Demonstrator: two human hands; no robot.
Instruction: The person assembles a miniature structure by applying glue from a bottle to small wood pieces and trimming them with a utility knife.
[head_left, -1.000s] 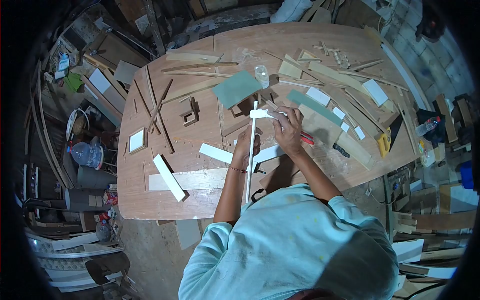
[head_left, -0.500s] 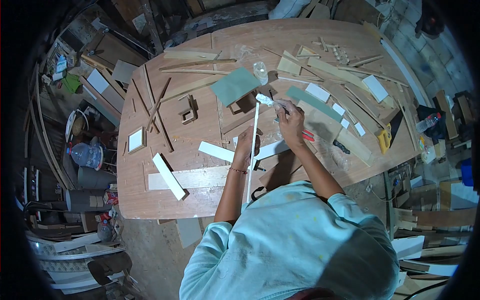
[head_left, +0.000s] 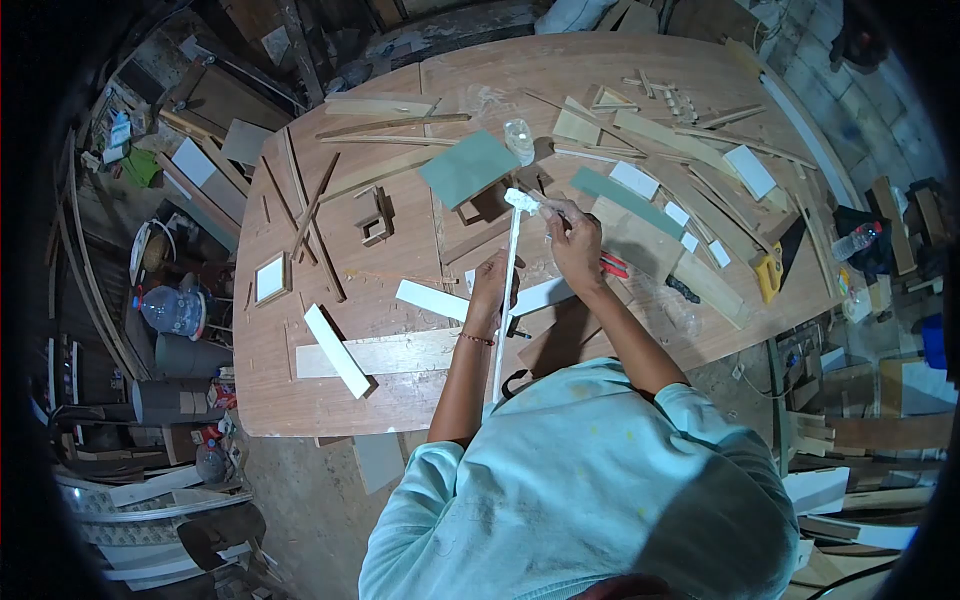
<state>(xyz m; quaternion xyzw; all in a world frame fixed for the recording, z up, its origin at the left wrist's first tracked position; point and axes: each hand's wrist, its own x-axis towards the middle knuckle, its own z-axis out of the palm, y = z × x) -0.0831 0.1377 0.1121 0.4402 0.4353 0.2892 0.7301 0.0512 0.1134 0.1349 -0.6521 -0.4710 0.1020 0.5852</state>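
My left hand [head_left: 487,288] is wrapped round a long, narrow board [head_left: 505,300], seen along its white edge, which stretches from near my shirt toward the middle of the table. In my right hand [head_left: 577,242], the fingers pinch a small tool with a thick lump of white paste [head_left: 519,201] on its end; what kind of tool it is I cannot tell. The paste sits right at the board's far end. White boards [head_left: 428,299] [head_left: 545,297] lie on either side of my left hand. Red-handled pliers [head_left: 614,264] rest by my right wrist.
The wooden table [head_left: 400,400] holds a green-topped stool-like piece [head_left: 470,168], a clear jar [head_left: 519,142], a small wooden frame [head_left: 374,217] and a white strip [head_left: 337,350]. Several wood offcuts and a yellow-handled saw [head_left: 768,276] lie at the right. A water jug [head_left: 172,311] stands left.
My right hand has moved slightly left and toward me, bringing the pasted end of the tool onto the board's far end. My left hand keeps its hold on the board.
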